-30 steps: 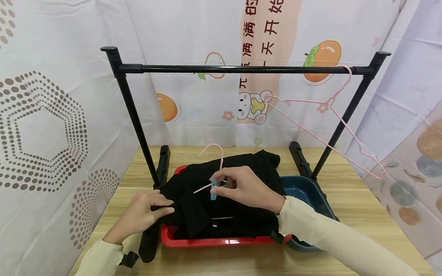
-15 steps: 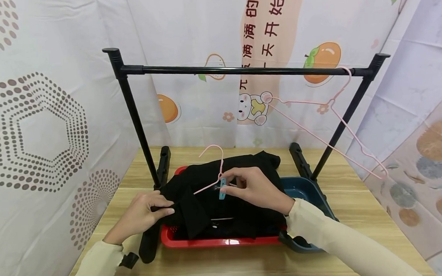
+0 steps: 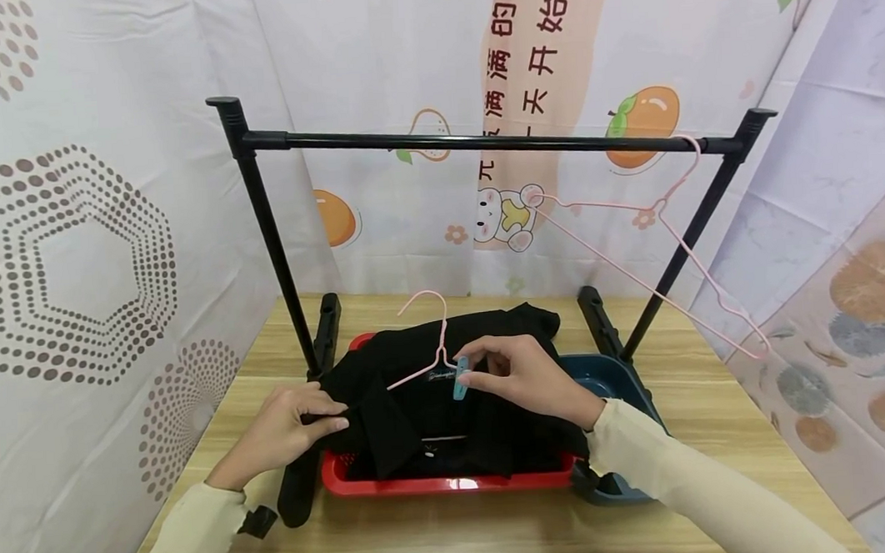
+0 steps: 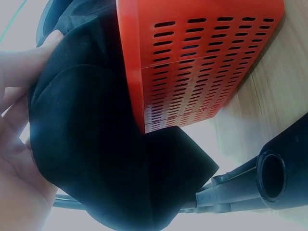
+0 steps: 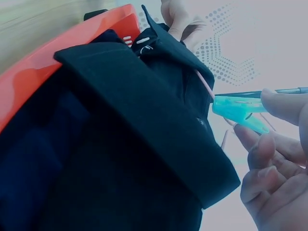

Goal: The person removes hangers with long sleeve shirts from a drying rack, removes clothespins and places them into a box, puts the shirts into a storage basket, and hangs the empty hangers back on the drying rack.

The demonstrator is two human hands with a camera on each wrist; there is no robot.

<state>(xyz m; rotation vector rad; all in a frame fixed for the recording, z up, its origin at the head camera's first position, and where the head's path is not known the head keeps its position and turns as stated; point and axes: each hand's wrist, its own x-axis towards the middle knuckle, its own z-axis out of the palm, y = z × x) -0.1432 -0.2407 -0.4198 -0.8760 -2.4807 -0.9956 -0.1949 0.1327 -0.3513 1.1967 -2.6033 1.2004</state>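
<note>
Light wood-grain table, w/ printed curtains behind it & on both sides (fruit, flowers, a bunny, dotted hexagons). Blk clothes rack stands on the tabletop, w/ a bare pink hanger nr the R end of its bar. Containers: red plastic basket w/ slotted sides, btwn the rack's legs, has a blk garment heaped in it & hanging over the edge; blue tub is just to the R, partly hidden by the R sleeve. 2nd hanger, also pink, is at the garment's neck, hook up, L side under the cloth. L hand pinches the garment's edge. R hand has a blue clothespin btwn thumb & fingers, right by the 2nd hanger, can't tell if they touch.
</note>
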